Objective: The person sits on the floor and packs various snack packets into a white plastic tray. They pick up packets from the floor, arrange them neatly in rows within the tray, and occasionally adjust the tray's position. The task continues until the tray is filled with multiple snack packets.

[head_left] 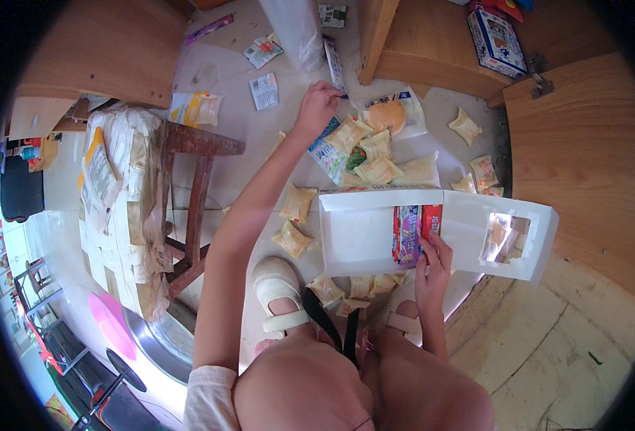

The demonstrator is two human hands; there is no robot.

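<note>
My left hand [320, 108] reaches forward over the floor, its fingertips closed at the near end of a narrow dark-and-white packet [333, 62]. In front of my knees lies an open white cardboard box [357, 234], its windowed lid [468, 231] folded out to the right. Red and purple stick packets [410, 234] lie side by side against the box's right inner wall. My right hand [436, 266] is at the box's near right edge, fingers touching those sticks; whether it grips one is unclear. Small cream-coloured wrapped snacks [379, 169] are heaped beyond the box.
A worn wooden stool [188, 145] with a taped white seat stands left. An open wooden cabinet door [581, 161] bounds the right. A clear packet with an orange round item [390, 116] and a translucent plastic roll [298, 37] lie ahead. A pink basin [111, 326] is lower left.
</note>
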